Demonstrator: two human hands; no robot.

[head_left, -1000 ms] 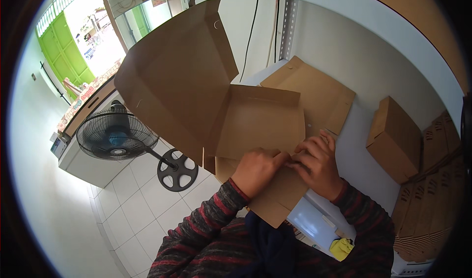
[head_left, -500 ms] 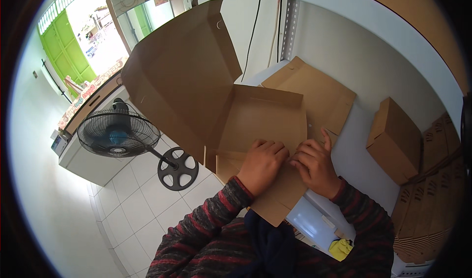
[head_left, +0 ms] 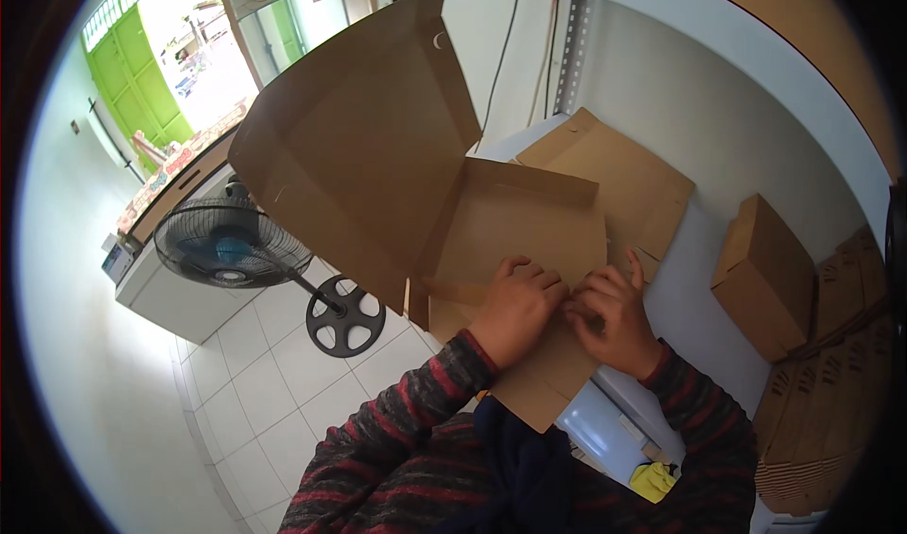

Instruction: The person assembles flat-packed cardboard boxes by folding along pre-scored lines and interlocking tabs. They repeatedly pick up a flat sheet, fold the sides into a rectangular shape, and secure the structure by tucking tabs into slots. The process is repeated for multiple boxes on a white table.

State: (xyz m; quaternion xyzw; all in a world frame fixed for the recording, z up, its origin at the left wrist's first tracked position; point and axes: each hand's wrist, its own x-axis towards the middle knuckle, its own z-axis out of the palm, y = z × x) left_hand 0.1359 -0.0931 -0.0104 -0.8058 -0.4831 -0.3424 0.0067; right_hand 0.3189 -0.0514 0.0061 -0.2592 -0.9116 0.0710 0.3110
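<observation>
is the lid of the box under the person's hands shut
No, the lid stands raised, leaving the inside of the box in view.

one open box (head_left: pixel 529 218), two hands (head_left: pixel 518 309) (head_left: pixel 612 317)

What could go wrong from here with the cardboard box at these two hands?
The left hand and right hand are close together at the near side of the cardboard box, so uneven pressure might crease it there.

The large lid stands open with neither hand on it, so it might swing or flop over.

The front flap reaches toward the person's body, so it could get bumped or bent.
</observation>
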